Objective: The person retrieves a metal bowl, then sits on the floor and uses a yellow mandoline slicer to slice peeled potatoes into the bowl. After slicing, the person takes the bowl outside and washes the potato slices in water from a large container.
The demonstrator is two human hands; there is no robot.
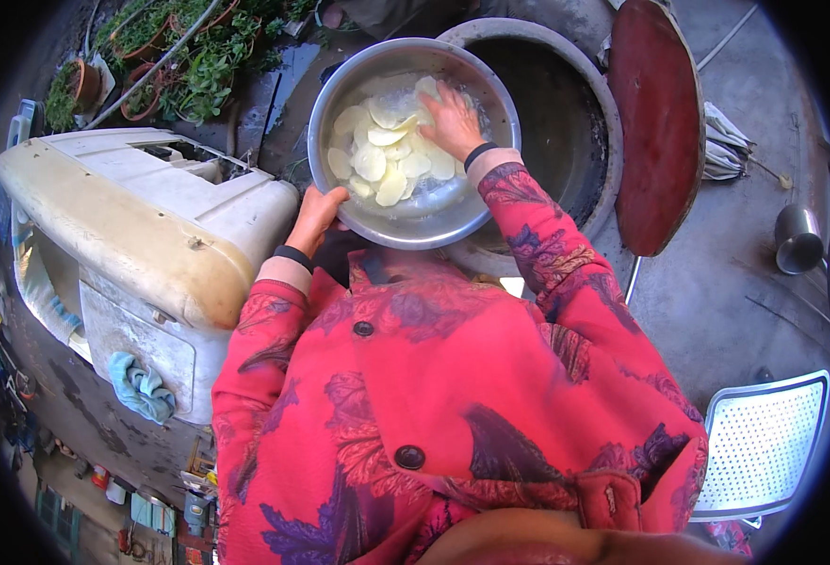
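A wide metal basin (445, 212) is tilted in front of me and holds a heap of thin, pale yellow slices (391, 155) that look like potato. Wrapped over its near left rim is my left hand (313, 218), thumb on the edge, with the other fingers partly hidden. Inside the basin, my right hand (455, 122) reaches in from the right. Its fingers are stretched out over the slices at the heap's far right side, and the fingertips touch them.
Behind the basin stands a large round vat (611, 127) with a dark inside. A dark red board (655, 132) is to its right. At left is a worn white machine (151, 235) with a blue cloth (142, 388). Potted plants (208, 80), a metal pot (798, 245) and a perforated chair (764, 447) surround me.
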